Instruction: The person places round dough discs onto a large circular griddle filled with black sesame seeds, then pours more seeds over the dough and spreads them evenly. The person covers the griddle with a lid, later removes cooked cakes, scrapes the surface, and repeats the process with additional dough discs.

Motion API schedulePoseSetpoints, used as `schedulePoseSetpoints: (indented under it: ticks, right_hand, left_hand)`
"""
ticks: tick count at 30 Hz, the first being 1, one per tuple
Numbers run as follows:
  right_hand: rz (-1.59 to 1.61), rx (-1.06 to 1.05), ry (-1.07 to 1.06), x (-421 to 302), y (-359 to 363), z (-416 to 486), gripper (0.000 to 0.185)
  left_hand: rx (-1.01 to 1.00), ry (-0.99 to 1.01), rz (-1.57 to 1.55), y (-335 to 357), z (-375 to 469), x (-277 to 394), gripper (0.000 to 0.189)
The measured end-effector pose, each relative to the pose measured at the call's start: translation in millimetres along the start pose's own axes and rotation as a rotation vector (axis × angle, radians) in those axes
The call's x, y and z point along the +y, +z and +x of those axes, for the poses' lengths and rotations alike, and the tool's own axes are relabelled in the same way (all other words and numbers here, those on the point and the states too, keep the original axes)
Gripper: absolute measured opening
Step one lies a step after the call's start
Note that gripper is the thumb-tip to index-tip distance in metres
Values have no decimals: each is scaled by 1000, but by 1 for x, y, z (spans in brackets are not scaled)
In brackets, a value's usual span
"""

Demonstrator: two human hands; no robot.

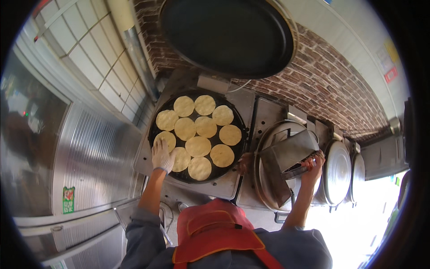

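Observation:
A large round black griddle [198, 131] carries several pale yellow tortillas [198, 146], laid flat. My left hand [163, 158], in a whitish glove, rests its fingertips on the tortilla [168, 138] at the griddle's left edge; it grips nothing. Over a lidded round pot on the right, my bare right hand [313, 165] is closed on the end of a metal box-like utensil [290, 151]. Its exact kind cannot be told, and part of the grip is hidden.
A big black round pan [228, 37] stands against the brick wall above the griddle. Under the metal utensil is the pot's lid [260, 168], with more round metal lids [337, 172] farther right. White tiles [97, 50] and a ribbed metal panel [97, 154] lie left.

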State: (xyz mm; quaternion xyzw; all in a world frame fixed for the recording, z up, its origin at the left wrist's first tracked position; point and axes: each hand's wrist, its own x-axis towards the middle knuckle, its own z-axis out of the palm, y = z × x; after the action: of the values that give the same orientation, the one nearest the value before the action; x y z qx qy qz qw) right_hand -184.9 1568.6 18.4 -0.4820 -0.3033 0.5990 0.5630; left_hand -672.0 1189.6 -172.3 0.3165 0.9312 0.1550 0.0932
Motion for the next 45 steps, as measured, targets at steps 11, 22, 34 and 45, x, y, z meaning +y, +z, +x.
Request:
schedulePoseSetpoints:
  ticks: [11,22,34,45]
  right_hand:
    - [-727,-49,-166,-81,14,-176,28]
    - [-1095,-309,-300,-82,52,-250,25]
    - [-1155,-930,-297,35,159,-251,45]
    - [-1035,-1305,-440,75,220,-247,39]
  left_hand:
    - [-72,276,64,-4,-77,-46,74]
    - [-313,282,260,34,17,-49,75]
    - [-822,-437,-1353,-1,-179,-34,51]
    - [-603,292,-491,5,-186,-16,27]
